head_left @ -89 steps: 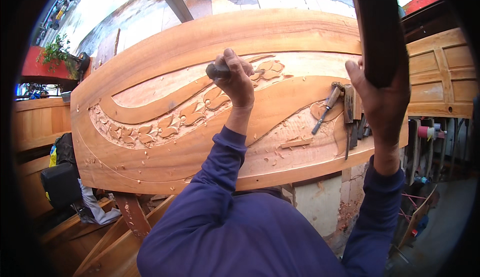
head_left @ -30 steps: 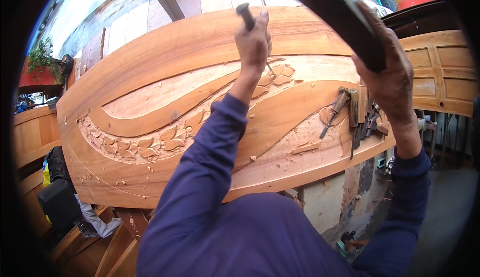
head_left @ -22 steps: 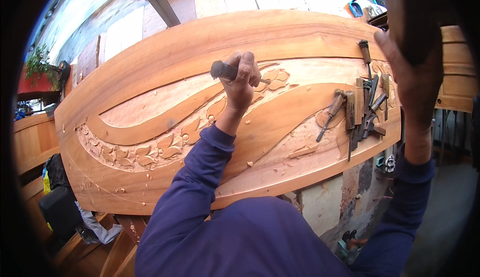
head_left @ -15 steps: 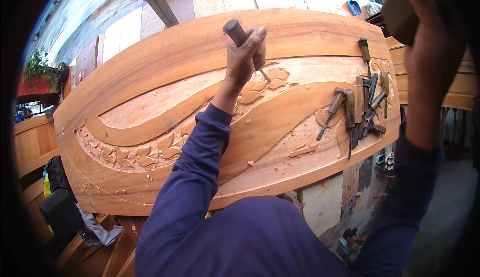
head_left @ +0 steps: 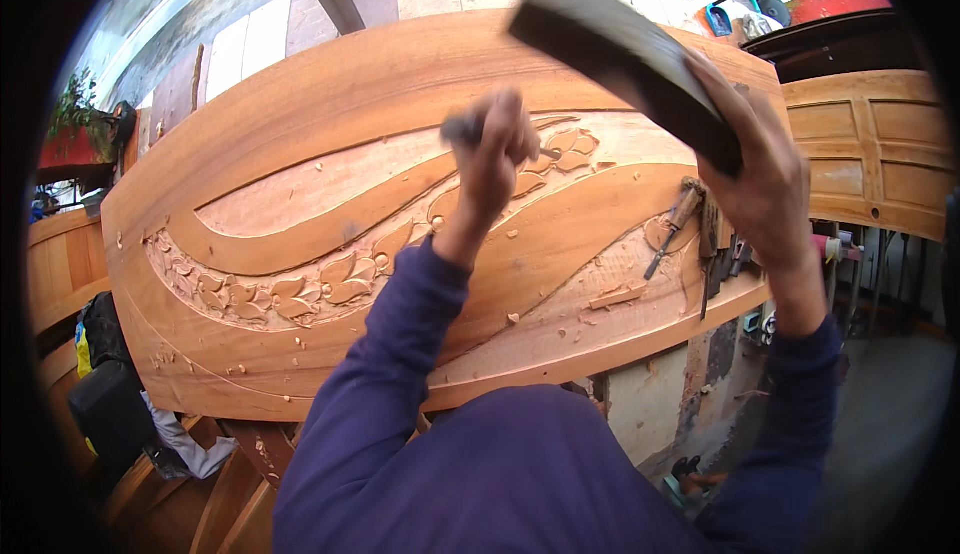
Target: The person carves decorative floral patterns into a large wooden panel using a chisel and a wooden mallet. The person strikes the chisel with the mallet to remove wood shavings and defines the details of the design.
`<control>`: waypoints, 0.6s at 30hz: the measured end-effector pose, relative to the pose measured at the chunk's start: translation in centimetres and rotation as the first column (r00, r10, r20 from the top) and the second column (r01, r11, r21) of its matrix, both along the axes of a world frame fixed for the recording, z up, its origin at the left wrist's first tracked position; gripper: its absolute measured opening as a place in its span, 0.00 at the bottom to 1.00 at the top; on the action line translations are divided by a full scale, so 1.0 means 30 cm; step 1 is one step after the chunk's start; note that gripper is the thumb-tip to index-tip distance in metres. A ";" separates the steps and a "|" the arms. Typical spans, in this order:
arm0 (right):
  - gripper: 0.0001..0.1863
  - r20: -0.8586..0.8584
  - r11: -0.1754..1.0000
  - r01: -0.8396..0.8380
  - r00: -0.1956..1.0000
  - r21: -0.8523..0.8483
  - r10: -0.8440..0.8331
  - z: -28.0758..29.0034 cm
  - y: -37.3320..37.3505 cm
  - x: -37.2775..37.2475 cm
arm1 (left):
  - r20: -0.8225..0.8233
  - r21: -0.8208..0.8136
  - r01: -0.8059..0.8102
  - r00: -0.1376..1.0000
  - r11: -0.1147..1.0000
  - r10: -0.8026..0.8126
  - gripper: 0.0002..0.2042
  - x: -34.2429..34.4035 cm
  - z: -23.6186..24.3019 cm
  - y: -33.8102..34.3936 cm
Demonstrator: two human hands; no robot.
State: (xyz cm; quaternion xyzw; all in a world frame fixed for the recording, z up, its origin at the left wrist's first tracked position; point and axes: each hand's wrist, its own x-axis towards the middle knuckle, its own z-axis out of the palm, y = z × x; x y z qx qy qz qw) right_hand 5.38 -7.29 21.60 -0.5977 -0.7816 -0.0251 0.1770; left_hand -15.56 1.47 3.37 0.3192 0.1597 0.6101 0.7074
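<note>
The right hand (head_left: 765,169) grips a long, dark, wooden-looking block (head_left: 625,59) up high, maybe to give it room. Lower down, the left hand (head_left: 495,154) is closed around a dark, round-handled metal chisel (head_left: 460,130), slanted, likely to aim it, toward leaves (head_left: 573,144) carved in the flat brown wooden board (head_left: 560,229) beneath.

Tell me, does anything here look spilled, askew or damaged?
Nothing looks clearly damaged. Only untidiness stands out: wood chips lie scattered across the carved wooden panel, along with a loose wood strip, and chisels lie bunched at odd angles toward its right end.
</note>
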 end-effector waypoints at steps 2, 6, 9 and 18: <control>0.44 -0.322 0.996 0.093 0.942 -0.016 -0.093 -0.089 -0.156 0.018 | 0.050 0.136 -0.117 0.993 0.984 0.111 0.19 -0.009 -0.029 -0.113; 0.43 -0.570 0.744 0.352 0.484 -0.568 -0.664 -0.301 -0.567 -0.077 | 0.020 0.105 -0.180 0.984 0.978 0.178 0.15 0.027 0.011 -0.119; 0.37 -0.654 0.639 0.200 -0.013 -0.743 -0.756 -0.390 -0.760 -0.178 | 0.037 0.120 -0.116 0.993 0.986 0.112 0.24 -0.038 0.157 -0.019; 0.41 -0.660 0.681 0.120 0.173 -0.722 -0.731 -0.475 -0.870 -0.154 | -0.298 -0.287 -0.334 0.922 0.898 0.247 0.13 0.142 0.006 -0.100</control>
